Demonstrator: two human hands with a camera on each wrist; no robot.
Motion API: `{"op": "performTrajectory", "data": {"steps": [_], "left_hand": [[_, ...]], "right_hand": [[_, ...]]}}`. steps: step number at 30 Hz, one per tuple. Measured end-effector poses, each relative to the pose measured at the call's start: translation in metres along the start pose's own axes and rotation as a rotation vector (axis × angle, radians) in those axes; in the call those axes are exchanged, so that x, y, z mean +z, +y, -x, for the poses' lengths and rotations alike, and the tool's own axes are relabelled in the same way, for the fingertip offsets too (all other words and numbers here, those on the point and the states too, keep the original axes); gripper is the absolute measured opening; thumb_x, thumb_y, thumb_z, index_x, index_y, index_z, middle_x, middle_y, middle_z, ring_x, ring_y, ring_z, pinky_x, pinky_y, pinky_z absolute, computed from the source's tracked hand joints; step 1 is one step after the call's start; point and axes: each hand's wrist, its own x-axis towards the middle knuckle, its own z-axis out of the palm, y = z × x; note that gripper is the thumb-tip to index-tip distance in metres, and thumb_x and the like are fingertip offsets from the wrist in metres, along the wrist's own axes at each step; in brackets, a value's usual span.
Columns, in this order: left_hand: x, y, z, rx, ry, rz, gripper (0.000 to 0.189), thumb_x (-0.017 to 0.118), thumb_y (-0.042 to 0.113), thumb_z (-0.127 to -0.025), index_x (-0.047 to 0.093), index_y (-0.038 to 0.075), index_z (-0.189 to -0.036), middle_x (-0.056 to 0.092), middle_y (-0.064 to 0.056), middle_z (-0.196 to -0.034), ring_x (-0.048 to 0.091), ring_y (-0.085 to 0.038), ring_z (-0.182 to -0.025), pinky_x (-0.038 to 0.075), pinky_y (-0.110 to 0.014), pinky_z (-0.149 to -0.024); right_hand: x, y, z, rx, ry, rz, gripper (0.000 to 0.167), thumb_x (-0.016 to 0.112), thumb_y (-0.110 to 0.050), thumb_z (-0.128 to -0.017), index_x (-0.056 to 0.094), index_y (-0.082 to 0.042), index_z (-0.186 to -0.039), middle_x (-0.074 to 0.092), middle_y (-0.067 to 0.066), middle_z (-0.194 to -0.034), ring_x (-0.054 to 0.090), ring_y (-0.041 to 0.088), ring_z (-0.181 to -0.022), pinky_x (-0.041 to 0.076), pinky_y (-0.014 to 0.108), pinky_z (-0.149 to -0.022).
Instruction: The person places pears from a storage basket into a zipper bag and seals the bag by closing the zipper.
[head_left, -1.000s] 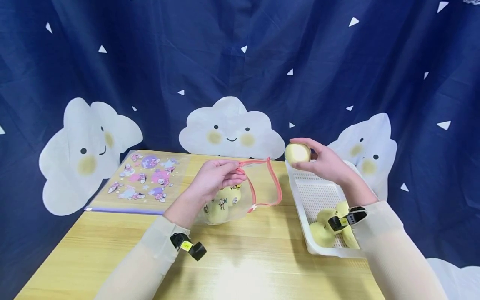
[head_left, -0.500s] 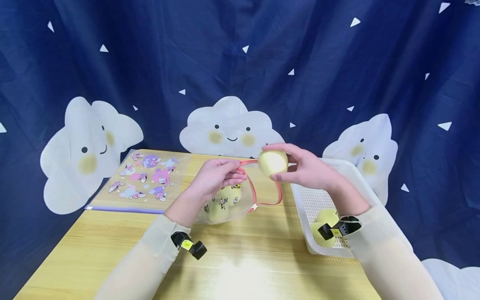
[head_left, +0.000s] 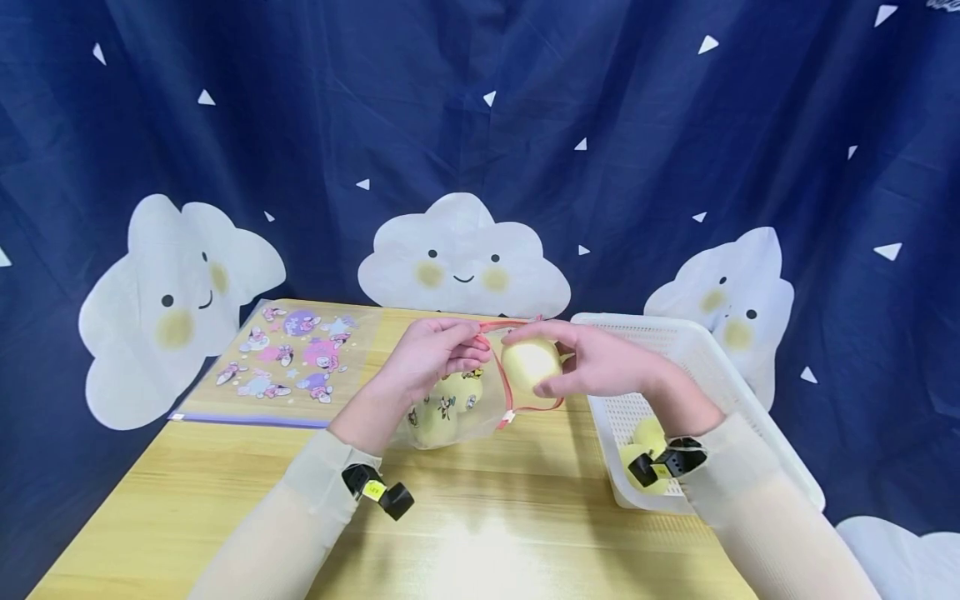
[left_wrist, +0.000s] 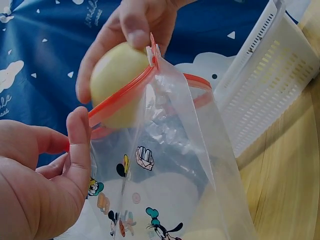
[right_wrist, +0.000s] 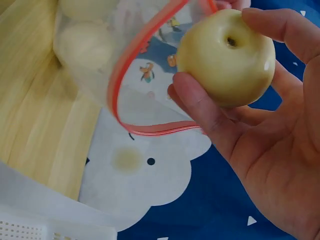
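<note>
My left hand (head_left: 431,358) pinches the red zip rim of a clear zip bag (head_left: 489,417) with cartoon prints, and the bag's mouth gapes to the right. Several pale pears (right_wrist: 87,45) sit in its bottom. My right hand (head_left: 607,360) grips a pale yellow, round pear (head_left: 529,368) between thumb and fingers, right at the mouth. In the left wrist view the pear (left_wrist: 114,80) is partly behind the red rim (left_wrist: 122,95). The right wrist view shows a dark hollow in the end of the pear (right_wrist: 225,60).
To the right stands a white perforated basket (head_left: 600,442) with pale pears (head_left: 649,435) in it, partly hidden by my right forearm. A second clear bag (head_left: 292,358), with pink and purple prints and a purple zip, lies flat at the left of the wooden table (head_left: 450,517).
My right hand has carried the pear leftward and down from above the basket to the bag's mouth. My left hand keeps its grip on the rim and has barely moved.
</note>
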Motion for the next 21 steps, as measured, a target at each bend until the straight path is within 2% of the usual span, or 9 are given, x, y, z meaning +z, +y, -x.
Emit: {"op": "performTrajectory", "data": {"steps": [2,9,15,17,21], "left_hand": [[0.000,0.000,0.000,-0.005,0.006,-0.010,0.033,0.061,0.008,-0.111,0.064,-0.017,-0.132,0.078,-0.002,-0.082,0.077,-0.008,-0.072,0.064,-0.017,-0.067],[0.001,0.001,0.000,-0.014,0.013,-0.047,0.039,0.061,0.011,-0.111,0.062,-0.018,-0.138,0.076,0.001,-0.081,0.069,-0.004,-0.067,0.058,-0.012,-0.061],[0.002,0.002,0.002,-0.004,0.011,-0.059,0.028,0.063,0.011,-0.110,0.070,-0.011,-0.126,0.075,0.001,-0.081,0.065,-0.005,-0.066,0.054,-0.012,-0.059],[0.002,0.002,0.002,0.000,0.006,-0.066,0.030,0.063,0.011,-0.110,0.070,-0.013,-0.126,0.075,0.001,-0.081,0.065,-0.005,-0.067,0.054,-0.012,-0.059],[0.004,0.003,0.002,0.001,0.002,-0.078,0.034,0.062,0.011,-0.110,0.068,-0.016,-0.130,0.075,0.001,-0.081,0.064,-0.005,-0.068,0.052,-0.012,-0.059]], "right_hand": [[0.002,0.003,-0.002,0.015,-0.010,0.021,0.068,0.083,-0.010,-0.092,0.061,-0.031,-0.153,0.063,0.007,-0.137,0.071,0.026,-0.098,0.068,0.040,-0.078],[0.006,0.016,-0.012,0.033,-0.023,0.114,0.067,0.082,-0.014,-0.091,0.061,-0.032,-0.152,0.064,0.005,-0.130,0.067,0.022,-0.091,0.063,0.036,-0.076],[0.011,0.021,-0.024,0.035,-0.060,0.152,0.068,0.082,-0.016,-0.091,0.059,-0.023,-0.155,0.066,0.008,-0.123,0.066,0.018,-0.087,0.060,0.033,-0.075],[0.014,0.021,-0.030,0.033,-0.084,0.151,0.068,0.081,-0.016,-0.092,0.059,-0.022,-0.156,0.068,0.007,-0.120,0.066,0.017,-0.085,0.060,0.032,-0.074],[0.022,0.020,-0.044,0.021,-0.111,0.221,0.065,0.084,-0.020,-0.093,0.061,-0.020,-0.154,0.070,0.002,-0.124,0.065,0.014,-0.091,0.057,0.031,-0.083]]}}
